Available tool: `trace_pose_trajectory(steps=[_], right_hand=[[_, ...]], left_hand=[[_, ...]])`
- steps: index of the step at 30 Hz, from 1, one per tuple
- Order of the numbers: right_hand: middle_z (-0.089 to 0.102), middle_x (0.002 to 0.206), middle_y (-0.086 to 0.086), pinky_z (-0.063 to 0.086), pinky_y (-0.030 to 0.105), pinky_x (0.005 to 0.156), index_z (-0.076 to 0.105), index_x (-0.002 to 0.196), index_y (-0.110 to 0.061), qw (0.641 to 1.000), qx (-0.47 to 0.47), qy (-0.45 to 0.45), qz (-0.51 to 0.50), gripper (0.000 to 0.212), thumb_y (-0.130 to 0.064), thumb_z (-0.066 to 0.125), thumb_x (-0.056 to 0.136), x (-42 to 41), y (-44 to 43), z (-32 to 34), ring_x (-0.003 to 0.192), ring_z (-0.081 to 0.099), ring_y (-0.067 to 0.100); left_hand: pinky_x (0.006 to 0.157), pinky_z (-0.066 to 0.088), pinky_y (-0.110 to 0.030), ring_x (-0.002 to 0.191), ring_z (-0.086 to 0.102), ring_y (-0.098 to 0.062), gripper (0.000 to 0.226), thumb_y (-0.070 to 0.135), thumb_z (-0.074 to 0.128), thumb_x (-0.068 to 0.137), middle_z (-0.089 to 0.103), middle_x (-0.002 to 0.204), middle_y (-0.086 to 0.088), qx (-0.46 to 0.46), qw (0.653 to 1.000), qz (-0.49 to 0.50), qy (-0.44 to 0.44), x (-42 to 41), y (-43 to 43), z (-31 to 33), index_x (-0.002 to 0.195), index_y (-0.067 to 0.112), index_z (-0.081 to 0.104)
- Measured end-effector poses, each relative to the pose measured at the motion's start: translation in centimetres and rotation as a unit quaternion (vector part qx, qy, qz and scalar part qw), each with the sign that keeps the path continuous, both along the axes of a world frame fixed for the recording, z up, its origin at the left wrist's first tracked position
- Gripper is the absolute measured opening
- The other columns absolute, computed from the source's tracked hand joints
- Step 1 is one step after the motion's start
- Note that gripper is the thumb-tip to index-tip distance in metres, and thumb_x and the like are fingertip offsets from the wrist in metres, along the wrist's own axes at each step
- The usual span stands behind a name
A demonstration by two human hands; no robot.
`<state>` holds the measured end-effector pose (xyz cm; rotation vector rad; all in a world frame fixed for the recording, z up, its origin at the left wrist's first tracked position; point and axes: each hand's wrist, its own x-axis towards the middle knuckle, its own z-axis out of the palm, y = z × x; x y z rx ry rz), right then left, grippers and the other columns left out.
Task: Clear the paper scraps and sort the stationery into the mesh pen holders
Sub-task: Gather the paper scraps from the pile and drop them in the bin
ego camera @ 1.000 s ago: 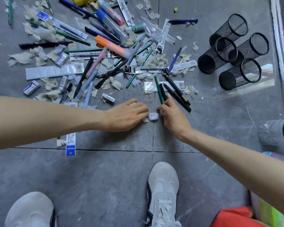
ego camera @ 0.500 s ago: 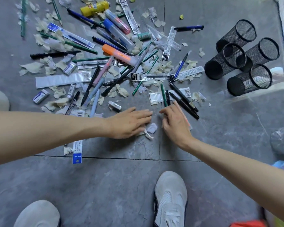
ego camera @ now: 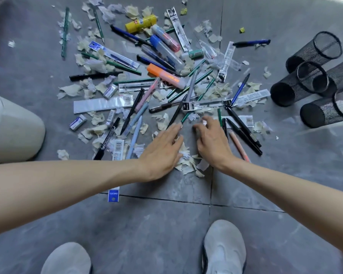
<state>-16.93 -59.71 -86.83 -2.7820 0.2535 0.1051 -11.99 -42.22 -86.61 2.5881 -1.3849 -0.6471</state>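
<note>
I counted four mesh pen holders (ego camera: 289,89) lying on their sides at right, one cut off by the frame. A paper scraps (ego camera: 186,163) heap lay between two hands. The left hand (ego camera: 162,149) lay flat, grip wide. The right hand (ego camera: 212,143) had bent, blurred fingers, so I couldn't tell its grip.

The blue end of a stationery packet (ego camera: 113,195) reads "deli"; other print is illegible.

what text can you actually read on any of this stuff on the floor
"deli", upside down, on the blue packet end.
Orange highlighter: print too blurred to read.
Black marker: white lettering too blurred to read.
Barcoded packet label: digits too small to read.
</note>
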Motion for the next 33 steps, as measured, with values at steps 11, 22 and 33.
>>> trace_pose_trajectory(steps=[11, 22, 33], right_hand=[[0.035, 0.132, 0.014, 0.024, 0.038, 0.103, 0.045, 0.134, -0.030, 0.995, -0.002, 0.102, 0.021, 0.053, -0.015, 0.053, 0.084, 3.5, -1.5, 0.7, 0.123, 0.035, 0.032], [0.050, 0.134, 0.022, 0.031, 0.036, 0.108, 0.050, 0.129, 0.007, 0.992, 0.043, 0.062, 0.104, 0.042, -0.003, 0.046, 0.088, 3.7, -1.1, 0.5, 0.123, 0.045, 0.036], [0.054, 0.117, 0.009, 0.038, 0.034, 0.091, 0.049, 0.120, -0.009, 0.999, 0.024, -0.002, -0.042, 0.028, -0.018, 0.041, 0.095, 3.8, -3.2, 0.6, 0.107, 0.049, 0.023]], left_hand=[[0.113, -0.006, -0.048, 0.145, 0.004, -0.031, 0.046, 0.043, 0.022, 0.100, 0.015, 0.155, -0.017, 0.001, 0.989, 0.113, -0.094, 4.5, -1.9, 0.6, 0.141, 0.025, 0.032], [0.101, 0.018, -0.043, 0.119, 0.038, -0.026, 0.033, 0.029, 0.030, 0.099, 0.047, 0.126, -0.006, -0.040, 0.988, 0.087, -0.121, 6.7, -4.8, 0.3, 0.119, 0.016, 0.054], [0.085, 0.034, -0.036, 0.104, 0.039, -0.027, 0.036, 0.014, 0.048, 0.085, 0.043, 0.119, -0.011, -0.065, 0.981, 0.155, -0.095, 4.1, -1.7, 0.6, 0.121, 0.012, 0.045]])
